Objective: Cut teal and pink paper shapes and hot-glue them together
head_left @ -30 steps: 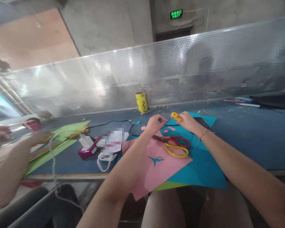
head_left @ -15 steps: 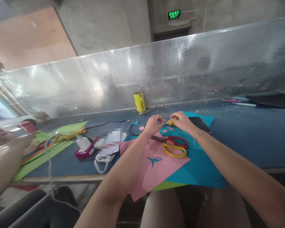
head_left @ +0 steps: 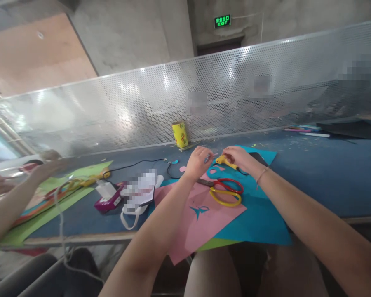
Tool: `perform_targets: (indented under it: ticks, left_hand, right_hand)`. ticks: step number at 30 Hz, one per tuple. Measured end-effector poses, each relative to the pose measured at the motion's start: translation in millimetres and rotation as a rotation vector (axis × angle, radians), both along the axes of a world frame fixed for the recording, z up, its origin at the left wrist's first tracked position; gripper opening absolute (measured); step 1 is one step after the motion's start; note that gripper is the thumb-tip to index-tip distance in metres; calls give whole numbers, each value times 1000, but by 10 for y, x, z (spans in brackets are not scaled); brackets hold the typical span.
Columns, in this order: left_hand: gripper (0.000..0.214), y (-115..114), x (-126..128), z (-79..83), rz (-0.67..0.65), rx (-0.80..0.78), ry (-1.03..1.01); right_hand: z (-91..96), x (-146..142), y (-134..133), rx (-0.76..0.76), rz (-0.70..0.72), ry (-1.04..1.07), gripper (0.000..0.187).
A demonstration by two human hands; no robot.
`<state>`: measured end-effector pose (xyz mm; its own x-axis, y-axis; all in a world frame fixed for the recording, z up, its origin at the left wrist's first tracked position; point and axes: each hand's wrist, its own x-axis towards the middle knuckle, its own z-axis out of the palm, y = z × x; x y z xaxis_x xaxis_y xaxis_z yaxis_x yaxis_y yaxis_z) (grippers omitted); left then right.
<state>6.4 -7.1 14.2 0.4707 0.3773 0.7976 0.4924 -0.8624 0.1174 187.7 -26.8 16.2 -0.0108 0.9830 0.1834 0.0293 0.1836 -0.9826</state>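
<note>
My left hand (head_left: 199, 162) is closed in a pinch above the pink paper's far end; what its fingertips hold is too small to make out. Close by on the right, my right hand (head_left: 238, 156) has its thumb and fingers pressed together, their contents unclear. A yellow glue gun (head_left: 225, 160) lies just below the right fingertips, nozzle toward the left hand. Scissors (head_left: 226, 197) with one red and one yellow handle rest on the pink paper (head_left: 185, 231). Blue cut shapes (head_left: 200, 211) lie on it too. Blue paper (head_left: 262, 218) spreads underneath.
A yellow can-like roll (head_left: 180, 135) stands by the perforated metal screen (head_left: 160, 99). To the left are a white mask (head_left: 130, 218), a purple power strip (head_left: 109, 202), cords and green paper (head_left: 49, 214). A co-worker's arm (head_left: 21, 194) reaches in there. A dark phone (head_left: 258, 157) lies beyond my right wrist.
My right hand has shifted slightly, uncovering more of the glue gun and its cord. My left hand stays pinched nearby. The co-worker's arm has moved farther over the table.
</note>
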Motion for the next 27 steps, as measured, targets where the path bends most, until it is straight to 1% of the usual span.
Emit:
perform_targets:
  ticks: [2, 4, 7, 9, 12, 14, 17, 22, 24, 25, 27]
  left_hand:
    - [13, -56, 10, 41, -9, 123, 17]
    - [12, -91, 20, 58, -20, 258, 33]
    - [11, -111, 33, 45, -31, 428, 84]
    - [11, -117, 40, 30, -23, 493, 134]
    - [12, -136, 48, 23, -20, 553, 198]
    - [12, -151, 49, 29, -27, 582, 228]
    - [13, -170, 45, 42, -34, 603, 253]
    - [13, -175, 46, 43, -53, 630, 253]
    - [13, -167, 47, 38, -48, 616, 254]
    - [13, -160, 44, 35, -39, 599, 253]
    - [13, -138, 27, 28, -13, 562, 247]
  right_hand:
    - [51, 13, -24, -41, 19, 106, 14]
    - [125, 31, -72, -170, 41, 171, 12]
    - [234, 65, -157, -404, 140, 175, 11]
    - [272, 85, -196, -478, 225, 175, 12]
    - [270, 101, -209, -500, 340, 180, 12]
    - [250, 100, -205, -506, 384, 164, 14]
    - [235, 83, -216, -504, 393, 154, 15]
    - [256, 55, -273, -475, 393, 188, 11]
    - [249, 54, -263, -453, 369, 177, 11]
    - [235, 54, -245, -438, 334, 163, 11]
    - [189, 54, -189, -372, 187, 102, 11]
